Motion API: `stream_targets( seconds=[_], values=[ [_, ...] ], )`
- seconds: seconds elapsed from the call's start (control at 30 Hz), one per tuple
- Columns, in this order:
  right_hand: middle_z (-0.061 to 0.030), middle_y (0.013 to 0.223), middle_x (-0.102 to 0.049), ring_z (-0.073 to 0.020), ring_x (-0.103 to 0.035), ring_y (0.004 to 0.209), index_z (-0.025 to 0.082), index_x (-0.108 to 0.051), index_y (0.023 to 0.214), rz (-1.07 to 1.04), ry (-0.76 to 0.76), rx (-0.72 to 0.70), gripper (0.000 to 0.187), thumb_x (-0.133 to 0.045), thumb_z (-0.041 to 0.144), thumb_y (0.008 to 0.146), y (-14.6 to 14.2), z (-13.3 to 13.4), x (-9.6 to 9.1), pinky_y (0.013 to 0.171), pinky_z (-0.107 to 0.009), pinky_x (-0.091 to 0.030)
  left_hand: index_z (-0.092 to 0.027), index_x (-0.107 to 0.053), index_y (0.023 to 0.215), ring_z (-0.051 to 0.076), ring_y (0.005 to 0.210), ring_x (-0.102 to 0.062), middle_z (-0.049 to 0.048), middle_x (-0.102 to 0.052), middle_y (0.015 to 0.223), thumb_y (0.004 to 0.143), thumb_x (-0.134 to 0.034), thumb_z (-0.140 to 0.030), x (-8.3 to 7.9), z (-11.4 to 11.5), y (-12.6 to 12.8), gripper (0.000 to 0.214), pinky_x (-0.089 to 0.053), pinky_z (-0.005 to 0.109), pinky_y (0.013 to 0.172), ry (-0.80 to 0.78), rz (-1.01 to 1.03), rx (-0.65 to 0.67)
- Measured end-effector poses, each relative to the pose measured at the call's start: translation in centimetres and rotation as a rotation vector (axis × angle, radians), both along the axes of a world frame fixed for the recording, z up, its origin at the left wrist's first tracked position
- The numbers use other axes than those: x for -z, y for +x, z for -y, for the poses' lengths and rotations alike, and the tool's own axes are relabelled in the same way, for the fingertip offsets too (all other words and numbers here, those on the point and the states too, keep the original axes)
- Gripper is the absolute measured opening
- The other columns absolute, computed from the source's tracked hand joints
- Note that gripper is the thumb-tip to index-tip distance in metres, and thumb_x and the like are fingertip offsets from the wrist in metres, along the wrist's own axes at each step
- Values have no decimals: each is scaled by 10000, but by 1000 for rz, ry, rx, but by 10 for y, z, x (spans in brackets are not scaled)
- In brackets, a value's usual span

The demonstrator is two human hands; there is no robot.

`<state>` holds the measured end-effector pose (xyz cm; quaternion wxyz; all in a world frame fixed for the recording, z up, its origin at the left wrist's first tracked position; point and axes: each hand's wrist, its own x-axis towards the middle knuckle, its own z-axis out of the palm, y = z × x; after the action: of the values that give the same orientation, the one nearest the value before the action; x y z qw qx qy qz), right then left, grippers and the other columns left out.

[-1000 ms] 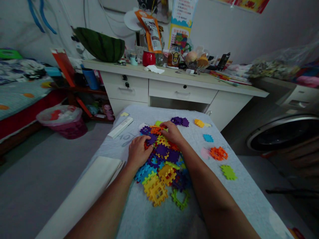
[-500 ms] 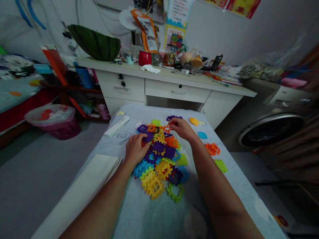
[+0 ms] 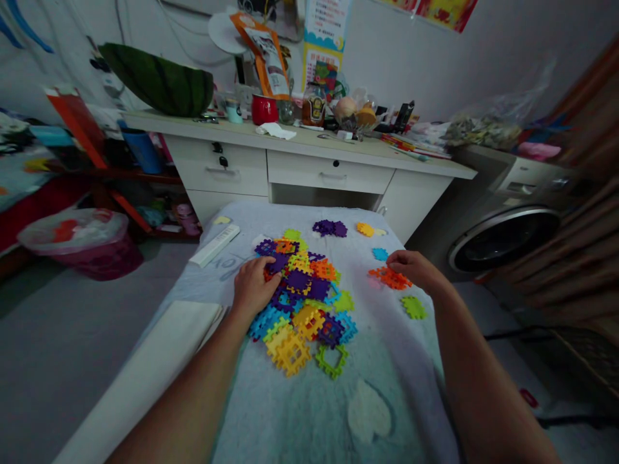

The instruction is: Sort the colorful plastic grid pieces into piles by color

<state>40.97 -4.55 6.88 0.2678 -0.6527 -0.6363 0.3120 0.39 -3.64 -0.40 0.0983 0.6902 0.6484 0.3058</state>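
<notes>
A pile of colourful plastic interlocking tiles with notched edges lies on the cloth-covered table. My left hand rests on the pile's left side, its thumb and index finger apart against a purple tile. To the right of the pile, my right hand has its fingertips pinched at an orange tile, beside and partly over other orange ones. A blue tile lies just beyond that hand, and a light green tile is nearer to me. Purple tiles and a yellow tile sit farther back.
A long white box lies at the table's left, with a folded white board or cloth nearer. Behind stands a white desk bearing a watermelon piece and jars. A washing machine is at right, a pink bin at left.
My right hand has moved right from the pile to the orange tiles at the side, bringing an orange tile. My left hand stays on the pile. The view has shifted slightly right.
</notes>
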Motion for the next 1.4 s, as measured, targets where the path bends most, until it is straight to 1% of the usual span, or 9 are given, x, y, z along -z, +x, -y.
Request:
stream_targets(
  seconds=[0.23,0.47,0.57,0.73,0.83,0.93,1.0,1.13,1.4],
  values=[
    [2,658,-630,-131,-544,615,185,-661,746,272,81,71,132,-539,233,730,17,17,19,585,-245,-396,-240,-621,1121,283,1165,-549,64,-649,1201,811,-582,-365,3,-1,-1,337,-410,436,1018,13,-15,1],
    [-89,915,-669,-148,-595,705,144,-705,867,560,189,195,168,-571,145,766,-3,21,12,677,-267,-430,-240,-622,1127,287,1165,-552,63,-651,1197,810,-579,-368,3,-2,-1,345,-412,438,1019,9,-15,-3],
    [-100,961,-663,-153,-599,747,139,-694,938,539,248,137,176,-583,146,802,-26,22,9,718,-276,-447,-238,-625,1118,285,1154,-558,63,-655,1185,807,-583,-365,2,-2,0,338,-415,437,1014,9,-14,-2],
    [-56,891,-668,-153,-617,779,171,-678,922,358,254,-182,121,-585,170,844,-86,22,14,741,-276,-478,-237,-623,1119,287,1156,-553,66,-654,1182,802,-587,-362,3,-2,0,342,-410,435,1016,13,-13,5],
    [-89,1040,-674,-170,-635,895,166,-661,1041,295,290,-266,210,-567,142,855,-116,15,22,842,-317,-496,-243,-624,1125,296,1160,-547,66,-651,1189,803,-586,-368,3,-2,0,347,-415,441,1003,1,-15,-6],
    [-131,1243,-626,-218,-594,1116,158,-602,1206,296,339,-320,392,-628,134,815,-132,2,32,1006,-393,-441,-241,-629,1114,296,1162,-547,66,-654,1187,801,-587,-363,2,-2,0,339,-414,442,1004,-7,-5,-9],
    [-136,1260,-621,-231,-578,1159,153,-592,1228,308,328,-355,445,-662,130,788,-137,-6,38,1046,-411,-413,-238,-632,1107,292,1159,-549,66,-656,1186,801,-585,-360,1,-1,1,333,-413,441,1007,-4,5,-8],
    [-104,1157,-662,-211,-615,1070,169,-628,1158,284,302,-354,385,-675,129,778,-137,-14,46,976,-377,-464,-239,-633,1105,290,1155,-549,68,-653,1193,802,-578,-359,-2,0,2,330,-413,445,1007,2,8,-12],
    [-104,1117,-668,-216,-624,1030,179,-648,1099,265,327,-245,326,-677,156,775,-115,-4,33,894,-380,-505,-258,-626,1107,280,1162,-549,50,-654,1195,799,-588,-357,-3,1,2,325,-407,430,1013,0,8,-15]
  ],
)
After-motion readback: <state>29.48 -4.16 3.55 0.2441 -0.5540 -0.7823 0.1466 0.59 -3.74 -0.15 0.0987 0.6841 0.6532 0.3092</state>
